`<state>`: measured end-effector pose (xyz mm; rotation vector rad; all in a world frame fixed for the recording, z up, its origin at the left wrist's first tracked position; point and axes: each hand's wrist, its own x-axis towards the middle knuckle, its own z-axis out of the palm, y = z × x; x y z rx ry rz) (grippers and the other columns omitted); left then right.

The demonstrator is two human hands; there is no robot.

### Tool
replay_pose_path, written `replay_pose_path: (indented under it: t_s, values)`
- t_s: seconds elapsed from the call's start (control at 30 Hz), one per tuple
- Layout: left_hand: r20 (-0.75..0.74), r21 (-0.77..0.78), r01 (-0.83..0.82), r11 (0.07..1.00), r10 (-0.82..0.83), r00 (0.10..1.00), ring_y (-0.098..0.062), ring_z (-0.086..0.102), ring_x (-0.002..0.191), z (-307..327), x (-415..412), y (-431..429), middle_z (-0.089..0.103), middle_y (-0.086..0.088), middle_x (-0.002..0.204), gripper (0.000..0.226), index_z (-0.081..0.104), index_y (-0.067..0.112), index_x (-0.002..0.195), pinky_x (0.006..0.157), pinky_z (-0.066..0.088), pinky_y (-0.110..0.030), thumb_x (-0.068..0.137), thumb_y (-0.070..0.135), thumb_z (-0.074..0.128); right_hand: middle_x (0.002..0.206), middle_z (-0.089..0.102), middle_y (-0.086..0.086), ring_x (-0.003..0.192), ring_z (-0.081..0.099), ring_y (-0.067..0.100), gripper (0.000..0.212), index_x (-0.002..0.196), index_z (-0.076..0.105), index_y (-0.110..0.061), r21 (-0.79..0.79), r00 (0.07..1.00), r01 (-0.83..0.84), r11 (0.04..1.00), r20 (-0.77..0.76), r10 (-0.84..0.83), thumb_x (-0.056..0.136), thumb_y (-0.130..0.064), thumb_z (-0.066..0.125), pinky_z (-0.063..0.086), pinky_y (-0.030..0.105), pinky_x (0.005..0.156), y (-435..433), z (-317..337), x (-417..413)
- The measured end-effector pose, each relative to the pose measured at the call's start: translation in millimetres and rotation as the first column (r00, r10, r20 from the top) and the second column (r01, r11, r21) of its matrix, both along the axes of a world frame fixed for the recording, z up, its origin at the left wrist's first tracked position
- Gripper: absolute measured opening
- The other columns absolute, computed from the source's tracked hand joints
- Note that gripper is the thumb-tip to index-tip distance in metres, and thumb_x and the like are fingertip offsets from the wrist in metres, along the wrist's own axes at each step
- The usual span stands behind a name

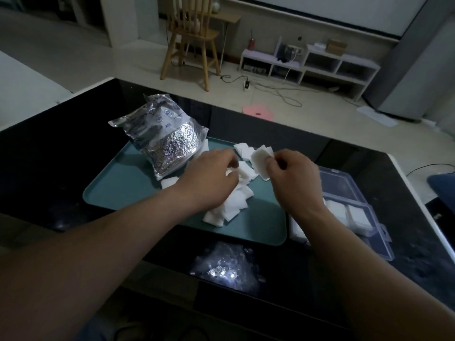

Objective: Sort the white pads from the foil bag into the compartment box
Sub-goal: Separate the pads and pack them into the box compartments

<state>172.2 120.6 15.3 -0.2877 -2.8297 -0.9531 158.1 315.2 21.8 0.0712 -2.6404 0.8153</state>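
Forearms (110, 247) are stretched over the bench (54, 153); one pad (260, 161) is pinched in the right hand (293, 179), loose pads (234, 205) on the tray (118, 190) are gripped by the left hand (214, 173). Light, soft and limp, they are judged best taken singly by an edge, then carried to the box (342, 185) alongside

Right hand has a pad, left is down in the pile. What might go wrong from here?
1. The right hand pinches the pad only by one edge, maybe with a second stuck to it; either may drop on the way to the compartment box.
2. The left hand works in the loose pile on the tray; a sweep might push pads onto the dark table.
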Motion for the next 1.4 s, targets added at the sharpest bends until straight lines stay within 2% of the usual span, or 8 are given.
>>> replay_pose_path:
  t_s: [0.13,0.27,0.47,0.67,0.73,0.93,1.2,1.4]
  values:
    - [0.331,0.617,-0.050,0.785,-0.200,0.922,-0.020,0.064,0.111,3.1,20.3,32.9,0.062,0.000,0.124,0.058,0.035,0.036,0.151,0.100,0.053,-0.044,0.098,0.051,0.056,0.075,0.068,-0.007,0.070,0.062,0.011,0.022,0.083,0.072,-0.018,-0.078,1.000,-0.019,0.997,0.005,0.019,0.098,-0.032,0.064,0.046,0.031,0.062,3.9,5.6,32.3]
    - [0.398,0.814,-0.159,0.558,-0.338,0.853,-0.024,0.067,0.109,-3.5,27.7,47.8,0.064,-0.010,0.127,0.052,0.034,0.033,0.152,0.081,0.060,-0.034,0.104,0.041,0.053,0.078,0.073,-0.008,0.074,0.067,0.007,0.012,0.093,0.075,-0.022,-0.140,0.973,-0.156,0.978,0.148,0.177,0.097,-0.025,0.064,0.052,0.031,0.066,-5.1,4.2,51.4]
    - [0.450,0.850,-0.265,0.455,-0.366,0.814,-0.019,0.065,0.075,-4.2,22.5,31.1,0.067,-0.010,0.099,0.026,0.061,0.014,0.124,0.058,0.048,-0.027,0.106,0.021,0.043,0.087,0.078,-0.009,0.083,0.074,0.011,0.019,0.110,0.077,-0.031,-0.313,0.901,-0.244,0.918,0.276,0.334,0.099,-0.026,0.064,0.060,0.046,0.082,-2.7,0.8,47.6]
    - [0.486,0.834,-0.285,0.473,-0.384,0.785,-0.024,0.063,0.070,-7.6,23.6,25.4,0.069,-0.012,0.090,0.028,0.065,0.013,0.120,0.060,0.041,-0.030,0.106,0.012,0.042,0.107,0.068,-0.010,0.091,0.068,0.009,0.032,0.121,0.065,-0.035,-0.252,0.907,-0.170,0.953,0.339,0.251,0.091,-0.040,0.075,0.061,0.044,0.084,3.7,-6.0,39.8]
    - [0.488,0.832,-0.278,0.480,-0.394,0.779,-0.023,0.062,0.068,-7.6,23.1,25.2,0.070,-0.011,0.089,0.026,0.066,0.015,0.116,0.060,0.039,-0.030,0.106,0.013,0.042,0.097,0.072,-0.008,0.084,0.069,0.010,0.022,0.114,0.069,-0.034,-0.272,0.899,-0.181,0.945,0.343,0.272,0.093,-0.037,0.075,0.061,0.046,0.081,5.8,-2.9,38.7]
    - [0.574,0.784,-0.355,0.509,-0.378,0.726,-0.020,0.061,0.067,-5.3,24.9,24.1,0.069,-0.006,0.090,0.022,0.068,0.023,0.117,0.058,0.043,-0.028,0.104,0.031,0.053,0.087,0.076,0.004,0.061,0.065,0.002,0.005,0.097,0.074,-0.020,-0.324,0.870,-0.176,0.929,0.390,0.301,0.095,-0.025,0.075,0.056,0.031,0.064,16.8,6.3,36.8]
    - [0.567,0.815,-0.297,0.498,-0.575,0.591,-0.026,0.065,0.068,0.9,28.0,22.6,0.066,-0.008,0.090,0.053,0.063,0.022,0.113,0.043,0.039,-0.022,0.100,0.067,0.039,0.095,0.077,0.005,0.089,0.070,0.019,0.016,0.104,0.079,-0.030,-0.309,0.718,-0.461,0.832,0.421,0.554,0.102,-0.022,0.065,0.053,0.033,0.083,24.1,23.6,36.8]
    - [0.568,0.815,-0.279,0.508,-0.603,0.560,-0.025,0.063,0.067,-0.2,30.7,23.5,0.064,-0.010,0.085,0.055,0.063,0.024,0.101,0.048,0.041,-0.023,0.100,0.070,0.033,0.086,0.073,-0.008,0.080,0.067,0.007,0.009,0.094,0.069,-0.026,-0.250,0.854,-0.398,0.882,0.249,0.456,0.093,-0.020,0.075,0.053,0.028,0.075,8.5,11.5,40.7]
